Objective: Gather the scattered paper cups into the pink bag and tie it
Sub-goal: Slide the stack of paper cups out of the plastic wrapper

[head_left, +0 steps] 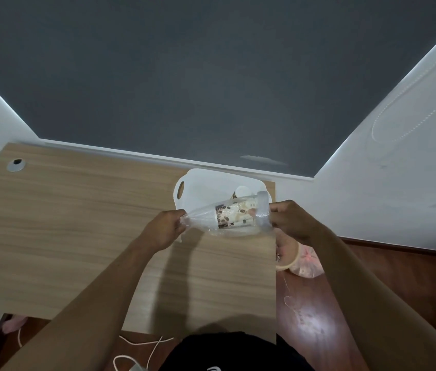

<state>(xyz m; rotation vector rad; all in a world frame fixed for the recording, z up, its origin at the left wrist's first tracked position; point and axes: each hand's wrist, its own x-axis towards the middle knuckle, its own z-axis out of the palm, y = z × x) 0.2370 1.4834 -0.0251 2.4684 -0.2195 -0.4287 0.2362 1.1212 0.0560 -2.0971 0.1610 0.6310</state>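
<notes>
Forearms, lower frame. Left hand (164, 228) pinches clear sleeve (200, 218) at its narrow end; right hand (289, 220) grips the wide end. Paper cups (234, 216) inside, frame centre. Pink bag (306, 263) right-centre, on the floor. Advised: keep the sleeve level and both grips firm.

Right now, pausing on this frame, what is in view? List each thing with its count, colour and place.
paper cups: a stack, number unclear, white with brown print, inside the held wrap
clear plastic wrap: one, transparent, held between both hands above the tray
tray: one, white, desk's far right corner
pink bag: one, pink, on the floor right of the desk
desk: one, light wood
cable grommet: one, silver, desk's far left
cord: white, on the floor by the person
left hand: grips the wrap's left end
right hand: grips its right end
</notes>
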